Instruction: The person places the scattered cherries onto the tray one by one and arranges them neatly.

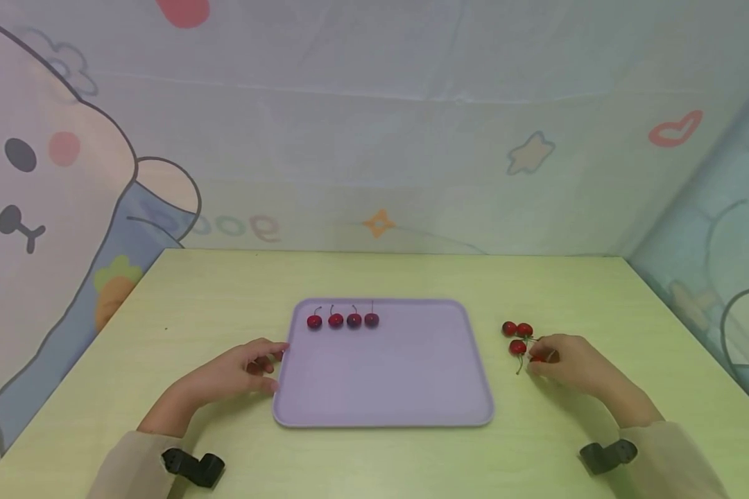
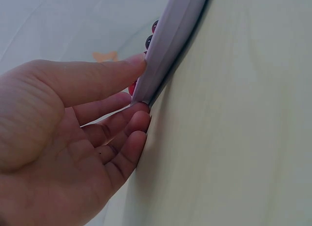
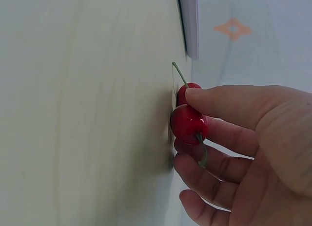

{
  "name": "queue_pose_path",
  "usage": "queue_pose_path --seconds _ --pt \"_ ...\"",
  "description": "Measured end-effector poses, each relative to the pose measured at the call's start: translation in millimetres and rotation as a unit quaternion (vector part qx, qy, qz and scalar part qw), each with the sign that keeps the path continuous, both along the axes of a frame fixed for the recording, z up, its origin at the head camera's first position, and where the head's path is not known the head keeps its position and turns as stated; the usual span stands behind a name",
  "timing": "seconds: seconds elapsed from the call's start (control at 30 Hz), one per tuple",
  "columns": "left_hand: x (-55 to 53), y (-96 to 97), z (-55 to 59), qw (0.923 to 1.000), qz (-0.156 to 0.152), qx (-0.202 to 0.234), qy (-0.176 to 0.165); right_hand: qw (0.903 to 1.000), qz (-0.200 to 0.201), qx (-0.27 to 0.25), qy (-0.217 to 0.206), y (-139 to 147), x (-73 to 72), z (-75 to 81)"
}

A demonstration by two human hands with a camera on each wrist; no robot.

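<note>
From the head camera, you have one purple tray (image 1: 381,384) in the middle of the bench (image 1: 381,461). On it, four red cherries (image 1: 314,321) sit in a row by the far left corner, stems pointing away from you. Three more cherries (image 1: 517,347) lie close together on the bench, right of the tray. One last cherry (image 1: 537,360) is pinched in your right hand (image 1: 568,364), just beside those three, and your fingers hide part of it. That makes eight you can see. Your left hand (image 1: 234,374) is loose, its fingers a bit bent, touching the left side of the tray. Each of your two sleeves (image 1: 134,464) has a black gadget (image 1: 209,470) at the wrist. Behind the bench hangs a pale cloth (image 1: 381,152) with a big bear (image 1: 81,208) drawn on it.

From the left wrist camera, your thumb and fingertips touch the tray's edge. Bits of red cherries peek past the rim, but your thumb is in the way, so you cannot count them here.

From the right wrist camera, your thumb and fingers hold the cherry, its green stem hanging down. Another cherry shows right behind it. A corner of the tray is near the top.
</note>
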State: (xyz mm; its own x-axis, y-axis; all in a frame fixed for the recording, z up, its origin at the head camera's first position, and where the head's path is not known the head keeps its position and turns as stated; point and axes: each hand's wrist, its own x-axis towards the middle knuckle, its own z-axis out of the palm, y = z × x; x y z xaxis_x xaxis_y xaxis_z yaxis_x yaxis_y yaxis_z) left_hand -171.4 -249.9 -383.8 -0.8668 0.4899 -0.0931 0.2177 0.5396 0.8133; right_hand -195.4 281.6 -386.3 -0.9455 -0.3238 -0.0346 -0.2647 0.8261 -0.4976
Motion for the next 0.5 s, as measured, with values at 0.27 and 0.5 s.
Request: queue_pose_path --seconds 0.27,0.5 --pt "-1.0 -0.8 -0.2 0.9999 0.006 0.000 -0.011 0.9998 -0.008 0.000 -0.015 0.4 2.7 1.4" --pt "0.5 0.5 0.5 1.0000 0.003 0.004 -0.008 0.9999 0.003 -0.001 -0.014 0.6 2.8 6.4"
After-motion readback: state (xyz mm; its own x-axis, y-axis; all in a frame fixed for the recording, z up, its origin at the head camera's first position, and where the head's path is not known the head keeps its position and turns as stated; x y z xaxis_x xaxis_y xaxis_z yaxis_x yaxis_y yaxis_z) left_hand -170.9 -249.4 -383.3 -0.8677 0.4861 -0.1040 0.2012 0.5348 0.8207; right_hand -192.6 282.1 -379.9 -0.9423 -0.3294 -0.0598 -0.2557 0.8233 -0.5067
